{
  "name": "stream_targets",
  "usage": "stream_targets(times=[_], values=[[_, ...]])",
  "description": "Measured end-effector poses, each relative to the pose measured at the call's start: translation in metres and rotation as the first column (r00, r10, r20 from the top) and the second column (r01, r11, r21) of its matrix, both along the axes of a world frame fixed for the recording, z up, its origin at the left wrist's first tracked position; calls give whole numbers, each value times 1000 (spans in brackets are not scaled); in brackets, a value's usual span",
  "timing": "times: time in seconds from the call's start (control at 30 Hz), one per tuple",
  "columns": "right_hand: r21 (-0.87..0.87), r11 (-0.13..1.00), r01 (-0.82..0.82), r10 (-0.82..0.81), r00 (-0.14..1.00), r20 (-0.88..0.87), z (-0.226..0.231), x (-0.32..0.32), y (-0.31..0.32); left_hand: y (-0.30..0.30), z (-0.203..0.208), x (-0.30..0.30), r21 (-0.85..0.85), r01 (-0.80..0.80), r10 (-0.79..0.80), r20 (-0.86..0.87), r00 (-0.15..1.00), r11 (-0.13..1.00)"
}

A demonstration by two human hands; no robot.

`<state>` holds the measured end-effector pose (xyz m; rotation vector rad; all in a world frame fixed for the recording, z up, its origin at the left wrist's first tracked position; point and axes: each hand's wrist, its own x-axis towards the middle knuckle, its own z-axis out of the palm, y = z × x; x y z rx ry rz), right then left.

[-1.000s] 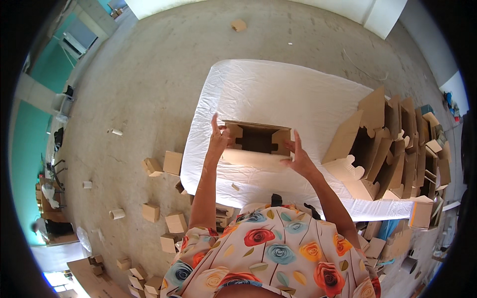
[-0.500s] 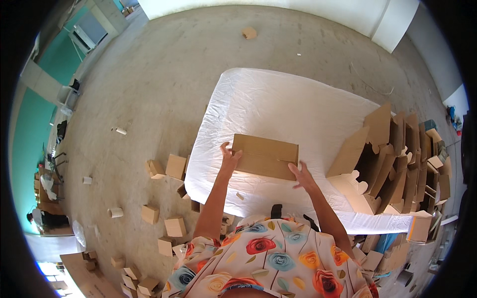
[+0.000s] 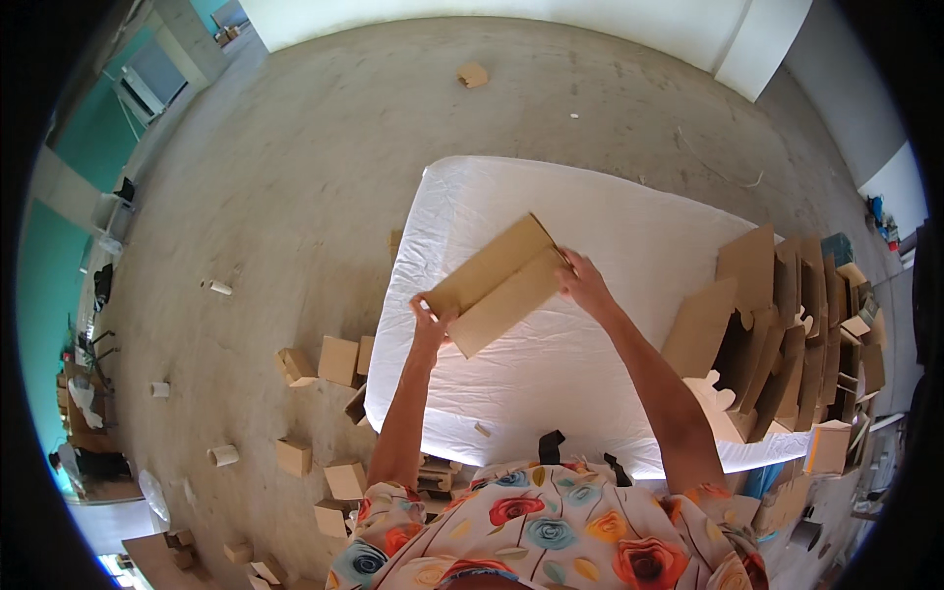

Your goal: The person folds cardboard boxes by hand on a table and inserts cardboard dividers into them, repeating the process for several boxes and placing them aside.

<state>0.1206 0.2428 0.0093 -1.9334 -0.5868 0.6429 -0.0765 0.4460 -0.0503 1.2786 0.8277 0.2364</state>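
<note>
Over a white-covered table [image 3: 590, 393], I hold a long brown cardboard box [image 3: 501, 285] at a slant, its right end farther from me. My left hand [image 3: 430, 323] grips its near left end, with the thumb and fingers around the edge. At the opposite end, my right hand [image 3: 582, 280] has its fingers closed on the cardboard near the far corner. Two faces of the box show, meeting in a long crease. A small cardboard scrap [image 3: 482, 430] lies on the cover close to my body.
Several opened cardboard boxes [image 3: 762, 334] stand packed together along the table's right side. Small closed boxes [image 3: 339, 361] are scattered on the floor to the left, with white rolls [image 3: 223, 455] farther out. One brown carton [image 3: 472, 75] sits on the far floor. A person [image 3: 88, 462] is at far left.
The box has turned counterclockwise and tipped, so its right end now points away from me. My right hand moved away from my body and now grips that end.
</note>
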Motion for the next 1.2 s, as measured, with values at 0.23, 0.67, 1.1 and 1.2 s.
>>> stream_targets(times=[0.23,0.67,1.1,1.2], values=[[107,994,19,-66,887,457,12,74,151,82,-27,71,708,-275,281,112,953,651],[28,996,-80,75,987,143,-32,50,80,144,-15,158,708,187,418,-585,695,681],[-243,540,806,-370,487,791,27,-68,-229,140,2,138,883,-287,189,230,955,373],[-382,491,783,-440,601,667,-1,-69,-252,80,40,128,889,-400,137,377,916,225]])
